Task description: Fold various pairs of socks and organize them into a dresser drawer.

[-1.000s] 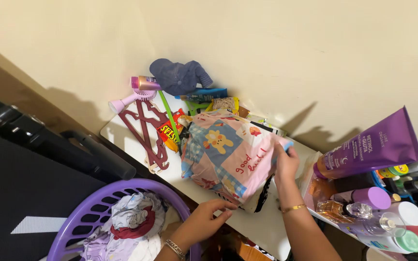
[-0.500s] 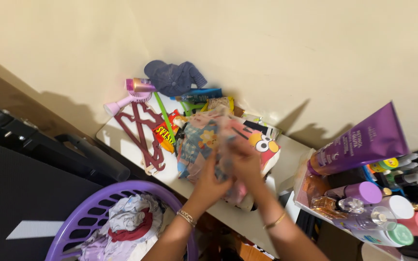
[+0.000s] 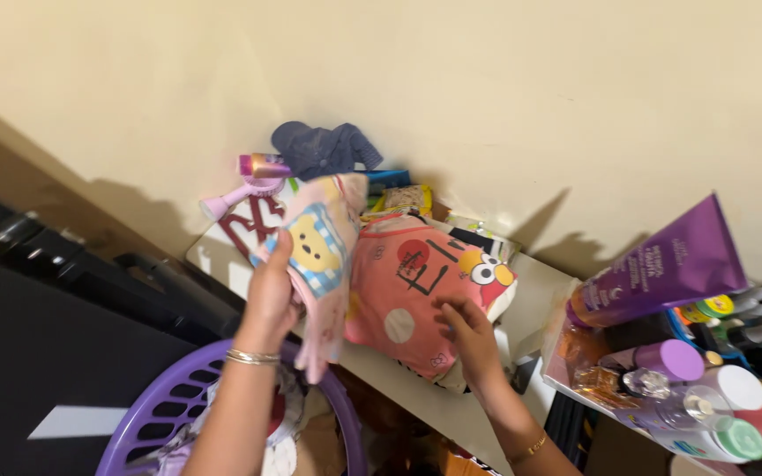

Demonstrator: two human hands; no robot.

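The left hand (image 3: 271, 295) grips the pink patchwork cartoon-print cloth (image 3: 321, 256) lifted above the surface's near edge; best keep it bunched. The right hand (image 3: 467, 333), fingers loosely spread, steadies the salmon-pink cartoon-face fabric bag (image 3: 416, 295).

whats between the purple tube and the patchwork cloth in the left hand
In the head view, a folded red cartoon-print cloth lies on the white shelf between the purple tube and the patchwork cloth; the right hand touches it.

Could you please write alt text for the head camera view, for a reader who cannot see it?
The left hand lifts a pink patchwork cloth above a purple laundry basket, while the right hand touches a red cartoon-print cloth on a cluttered white table. Bottles and a purple tube stand at right.
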